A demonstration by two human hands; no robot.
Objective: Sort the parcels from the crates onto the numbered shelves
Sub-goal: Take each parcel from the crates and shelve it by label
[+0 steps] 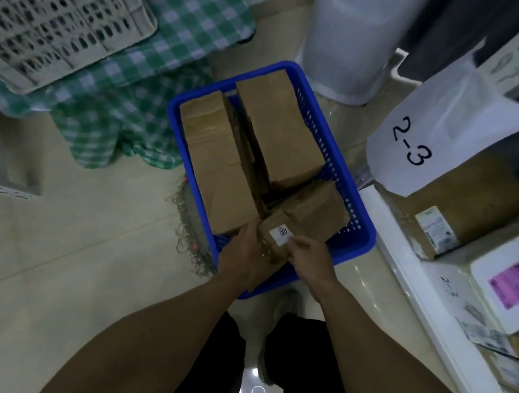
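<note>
Closest to me, my two bare forearms are reaching forward and down over my dark trousers and a pale shoe (281,305) on the tiled floor (56,249). My left hand (248,250) is curling round the left side of a small parcel (272,244) of brown cardboard. My right hand (309,258) is pinching the same box at its right edge, fingertips touching a white label (281,234) on its top face. So both hands are grasping it, and it is sitting at the near corner of the blue crate (363,243), about level with the rim; I cannot tell whether it is resting on anything.

Further into the crate, three bigger brown boxes are filling the space: a long parcel (212,161) is lying along the left wall, a tall parcel (275,131) is leaning against the far right side, and a squat parcel (318,202) is sitting just behind the one I am gripping.

To my right, a white shelf (409,274) is carrying a brown box (461,201) and a white box (516,281) with a pink picture. A paper sign (430,138) marked 2-3 is hanging above them.

Beyond the crate on the left, a green checked cloth (178,13) is draping to the floor, with a grey slotted crate (54,4) resting on it. A white bin (348,33) is standing farthest back.
</note>
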